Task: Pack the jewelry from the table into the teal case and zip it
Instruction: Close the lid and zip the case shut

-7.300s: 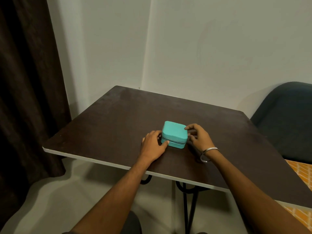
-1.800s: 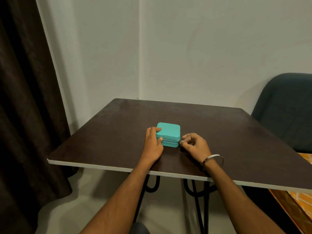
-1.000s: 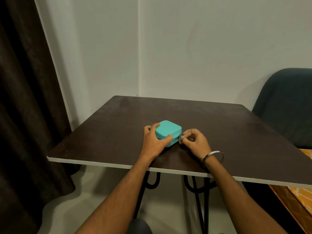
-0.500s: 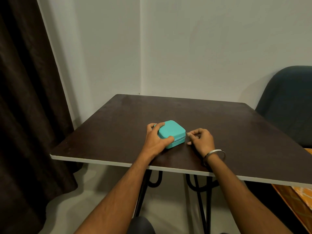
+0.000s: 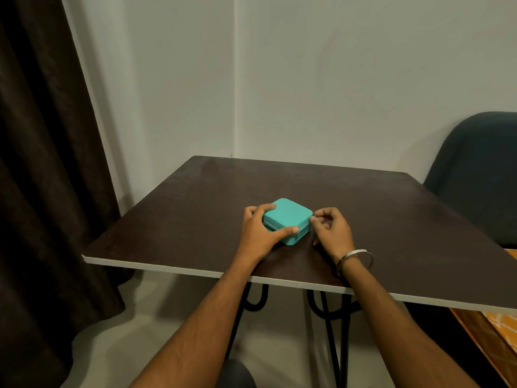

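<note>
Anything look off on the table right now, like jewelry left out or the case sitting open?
Nothing stands out. The teal case sits lid-down on the dark table, turned corner-on to the near edge. The left hand grips it; the right hand pinches at its right corner. No loose jewelry shows.

Curtain [image 5: 42, 177]: dark brown, hanging in folds at nine o'clock.
Walls [image 5: 335, 79]: pale grey, meeting in a corner at twelve o'clock.
Chair [image 5: 475, 175]: dark blue-green, at three o'clock.
Orange patterned fabric [image 5: 500, 329]: at four o'clock.
Floor [image 5: 112, 345]: light grey, at seven o'clock.
</note>
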